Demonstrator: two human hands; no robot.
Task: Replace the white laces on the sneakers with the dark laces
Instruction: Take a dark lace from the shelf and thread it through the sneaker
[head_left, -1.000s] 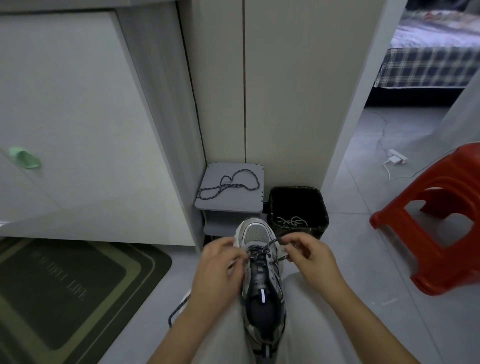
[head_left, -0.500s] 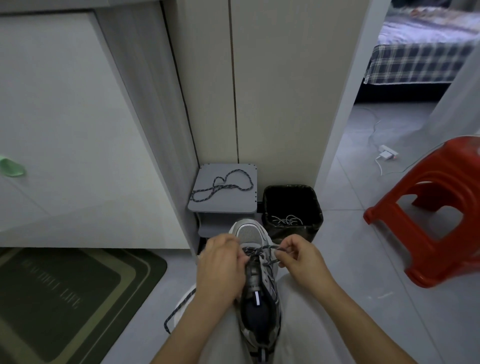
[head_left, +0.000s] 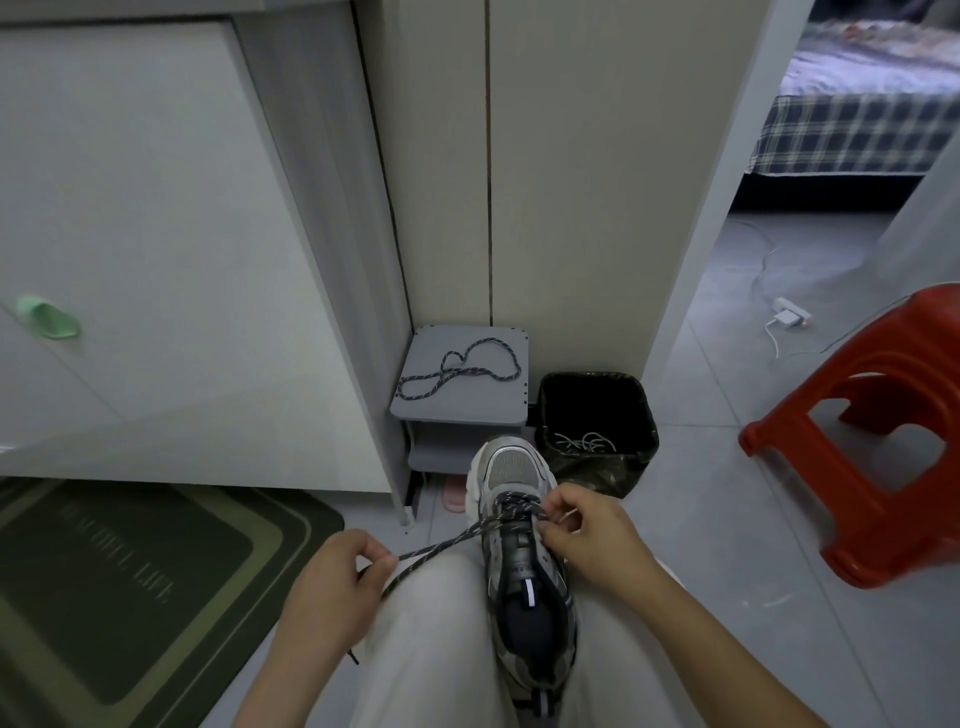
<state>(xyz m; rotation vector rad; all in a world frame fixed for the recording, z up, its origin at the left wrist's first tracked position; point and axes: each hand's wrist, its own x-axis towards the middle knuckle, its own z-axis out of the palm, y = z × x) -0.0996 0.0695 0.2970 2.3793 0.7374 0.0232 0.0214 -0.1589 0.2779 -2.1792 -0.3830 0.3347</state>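
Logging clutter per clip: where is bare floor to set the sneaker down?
Bare tiles between the black bin and the red stool. Crowded: the grey shelf top carries a dark lace, the bin holds white laces.

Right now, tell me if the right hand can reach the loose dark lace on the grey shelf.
Probably yes: the loose lace lies uncovered on the grey shelf, just beyond the sneaker toe. The right hand must first release the threaded lace it pinches.
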